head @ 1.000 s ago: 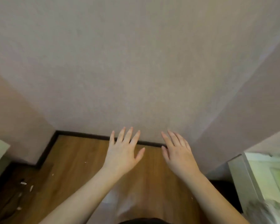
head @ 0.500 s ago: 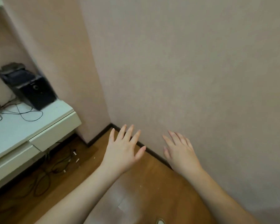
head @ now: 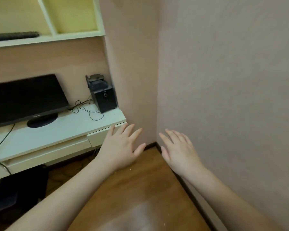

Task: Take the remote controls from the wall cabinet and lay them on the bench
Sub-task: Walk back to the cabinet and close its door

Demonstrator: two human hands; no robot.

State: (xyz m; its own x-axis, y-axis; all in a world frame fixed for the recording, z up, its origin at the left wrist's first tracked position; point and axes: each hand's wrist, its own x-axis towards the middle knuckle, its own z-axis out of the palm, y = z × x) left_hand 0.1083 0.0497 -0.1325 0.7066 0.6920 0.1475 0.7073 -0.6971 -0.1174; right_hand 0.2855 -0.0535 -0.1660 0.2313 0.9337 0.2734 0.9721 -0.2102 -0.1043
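My left hand (head: 122,147) and my right hand (head: 178,150) are held out in front of me, palms down, fingers spread, holding nothing. They hover above the wooden floor near a wall corner. High at the upper left hangs a pale open wall cabinet (head: 77,35). A long dark object (head: 13,36), possibly a remote control, lies on its lower shelf at the far left. The cabinet's right compartment looks empty.
A white desk (head: 60,130) with drawers stands at the left, carrying a black monitor (head: 26,99), a black speaker (head: 103,95) and loose cables (head: 88,109). Pinkish walls (head: 223,80) close off the right side. Dark items sit under the desk.
My view has swung to the left, bringing the desk, monitor and wall cabinet into sight. Both hands stay open and spread in the same pose.
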